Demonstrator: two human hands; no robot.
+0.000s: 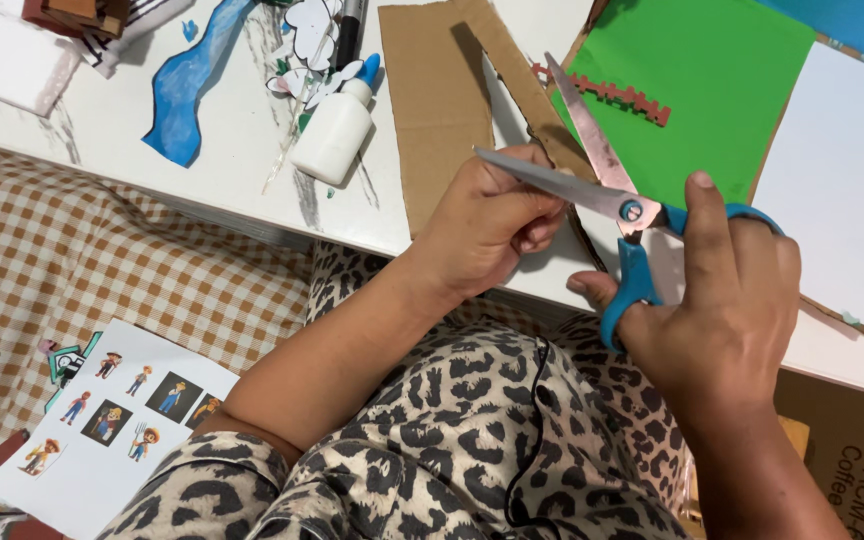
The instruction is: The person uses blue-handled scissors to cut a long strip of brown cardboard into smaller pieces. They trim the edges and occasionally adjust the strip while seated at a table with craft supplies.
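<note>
A: Worktop status?

B: White table (252,190) is seen across the top. At its right end a white sheet (842,190) is laid, overlapping a green sheet (712,90). A red paper fence strip (617,95) is stuck on the green one. Brown cardboard (432,100) is laid mid-table, hanging over the near edge.

A: Left end?

B: A blue painted paper strip (187,85) is placed toward the far left. A white glue bottle (337,125) with a blue cap is laid between it and the cardboard.

A: Hands?

B: Scissors (602,190) with blue handles are gripped by the right hand (732,300) at the near edge; fingers are curled through the loops, blades are held apart. A narrow cardboard strip (552,160) is pinched by the left hand (487,225), fingers closed, and is set between the blades.

A: Below the table?

B: A white sheet of printed figure cutouts (117,420) is laid on checked fabric (102,260), lower left.
</note>
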